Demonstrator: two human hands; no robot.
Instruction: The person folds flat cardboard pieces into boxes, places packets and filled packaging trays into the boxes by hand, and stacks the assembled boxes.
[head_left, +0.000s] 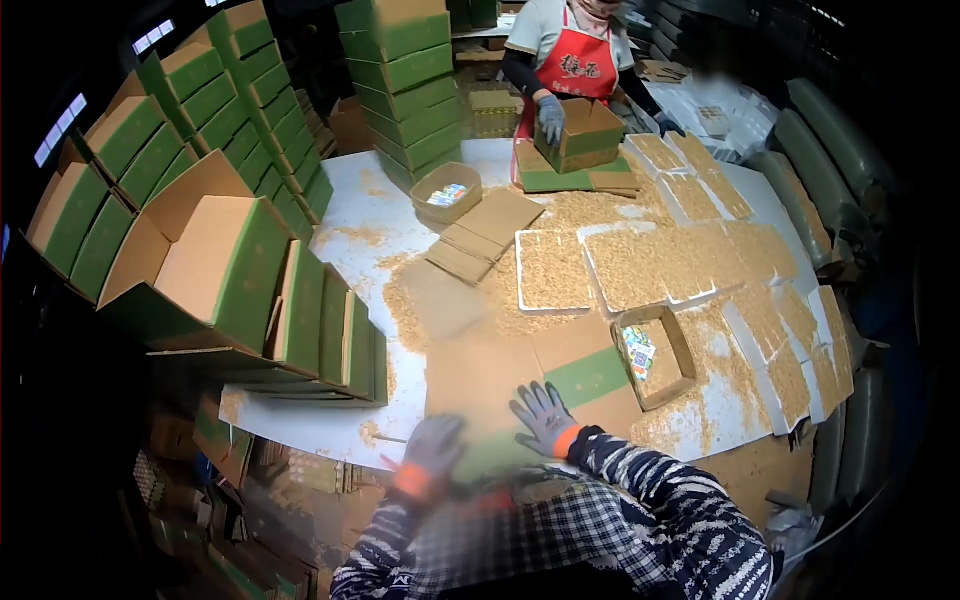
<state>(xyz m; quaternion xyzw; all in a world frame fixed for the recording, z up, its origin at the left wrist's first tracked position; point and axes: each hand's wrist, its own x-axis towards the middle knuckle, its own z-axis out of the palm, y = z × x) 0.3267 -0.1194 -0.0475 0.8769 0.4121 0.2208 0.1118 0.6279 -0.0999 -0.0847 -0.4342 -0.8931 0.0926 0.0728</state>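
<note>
A flattened cardboard box (480, 375), brown with a green band, lies on the table in front of me. My right hand (546, 418), in a grey glove with an orange cuff, rests on it with the fingers spread. At the cardboard's near left edge is my left hand (433, 450), gloved the same way, its fingers stretched out but blurred. Whether it presses on the cardboard or only touches its edge I cannot tell. Just right of the cardboard stands a small open carton (684, 350) with printed cards (640, 352) inside.
Stacked green cartons (400, 100) rise at the back and left, with open ones (235, 260) nearer. White trays (553, 270) of wood shavings cover the table's right side. Folded cardboard (485, 235) and a card basket (447, 195) lie beyond. A co-worker in a red apron (578, 65) handles a box (580, 135).
</note>
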